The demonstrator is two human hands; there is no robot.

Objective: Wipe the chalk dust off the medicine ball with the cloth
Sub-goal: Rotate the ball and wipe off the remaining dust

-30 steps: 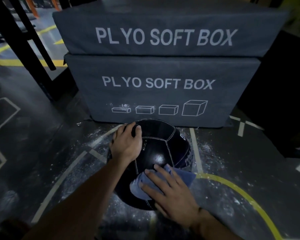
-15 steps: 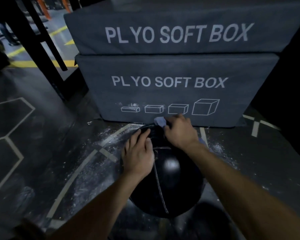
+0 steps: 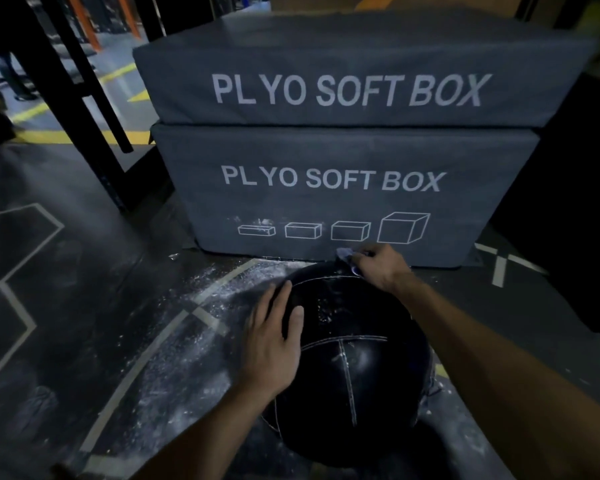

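Sitting on the chalk-dusted dark floor (image 3: 94, 306): round black stitched medicine ball (image 3: 354, 368), just in front of two stacked grey padded plyo boxes (image 3: 343, 195); black steel rack posts (image 3: 66, 81) back left.

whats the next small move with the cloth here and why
Probably draw the right hand and its cloth back toward the body over the top of the medicine ball: white chalk specks show on the upper panel and seams, while the left hand rests flat on the ball's side, steadying it.
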